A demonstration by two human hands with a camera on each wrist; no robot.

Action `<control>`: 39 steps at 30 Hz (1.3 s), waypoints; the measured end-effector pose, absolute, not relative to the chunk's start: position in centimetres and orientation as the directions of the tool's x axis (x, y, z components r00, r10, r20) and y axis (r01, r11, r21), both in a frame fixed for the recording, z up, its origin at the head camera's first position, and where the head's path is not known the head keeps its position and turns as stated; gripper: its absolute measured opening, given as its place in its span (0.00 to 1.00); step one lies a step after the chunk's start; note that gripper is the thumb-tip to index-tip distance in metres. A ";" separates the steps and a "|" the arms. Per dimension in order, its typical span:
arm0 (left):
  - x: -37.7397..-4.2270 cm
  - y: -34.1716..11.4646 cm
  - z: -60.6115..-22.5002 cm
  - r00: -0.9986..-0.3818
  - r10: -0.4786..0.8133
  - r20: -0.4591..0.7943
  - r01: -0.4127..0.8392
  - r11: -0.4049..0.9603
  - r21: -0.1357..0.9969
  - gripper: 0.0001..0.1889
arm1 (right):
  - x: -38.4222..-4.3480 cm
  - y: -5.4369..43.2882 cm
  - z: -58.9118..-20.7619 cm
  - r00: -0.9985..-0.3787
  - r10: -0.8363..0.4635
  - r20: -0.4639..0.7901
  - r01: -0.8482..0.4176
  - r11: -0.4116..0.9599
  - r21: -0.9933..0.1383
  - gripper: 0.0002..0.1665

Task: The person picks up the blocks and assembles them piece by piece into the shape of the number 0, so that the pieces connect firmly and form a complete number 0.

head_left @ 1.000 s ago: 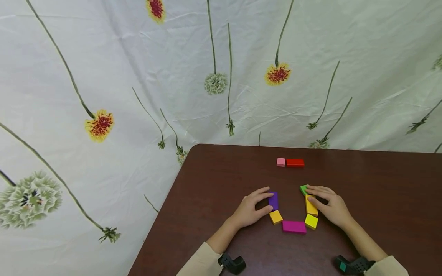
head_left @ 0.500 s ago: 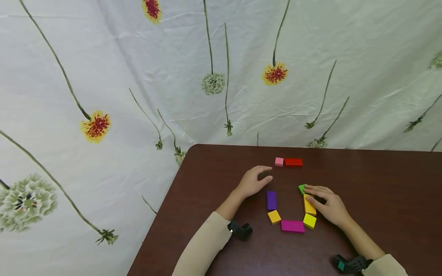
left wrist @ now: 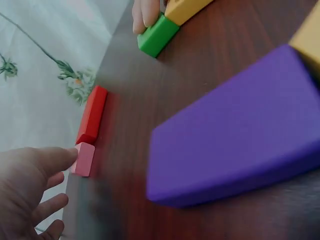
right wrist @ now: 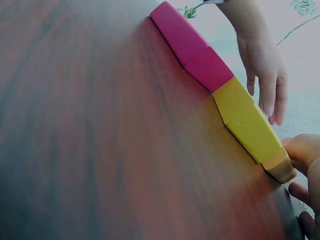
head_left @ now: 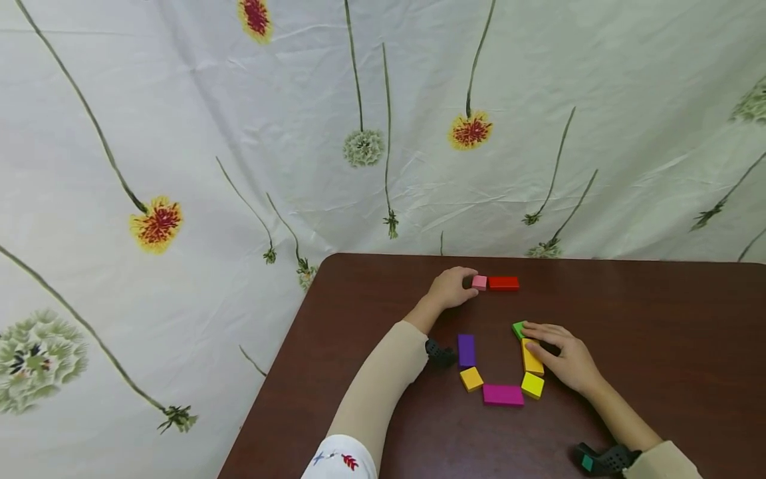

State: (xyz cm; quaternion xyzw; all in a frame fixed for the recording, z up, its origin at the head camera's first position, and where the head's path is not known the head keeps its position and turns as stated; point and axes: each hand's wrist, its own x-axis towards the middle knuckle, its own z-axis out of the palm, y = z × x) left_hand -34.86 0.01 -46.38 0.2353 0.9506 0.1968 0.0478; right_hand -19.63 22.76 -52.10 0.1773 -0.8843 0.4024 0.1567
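Observation:
My left hand (head_left: 453, 287) is at the far side of the table, pinching the small pink block (head_left: 479, 283) with thumb and finger at its left end. In the left wrist view the thumb tip overlaps the pink block (left wrist: 84, 159). A red block (head_left: 503, 283) lies right beside the pink one. My right hand (head_left: 568, 358) rests at the right side of a block row, fingertips on the green block (head_left: 518, 329) and thumb at the long orange block (head_left: 532, 356). The right wrist view shows the thumb against the orange end (right wrist: 280, 166).
A yellow block (head_left: 532, 385), a magenta block (head_left: 503, 395), a small orange block (head_left: 471, 379) and a purple block (head_left: 466, 350) continue the row into a U shape. The brown table (head_left: 658, 332) ends before a flower-printed cloth (head_left: 299, 100).
My left hand has left the purple block and moved away from me to the pink block. The right hand stays on the green and orange blocks. The view has shifted slightly.

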 end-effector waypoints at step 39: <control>-33.7 -3.3 -47.7 -0.857 0.515 0.026 0.411 0.652 0.637 0.18 | -19.6 22.9 -52.0 -0.886 -0.192 0.423 -0.445 0.613 -0.654 0.16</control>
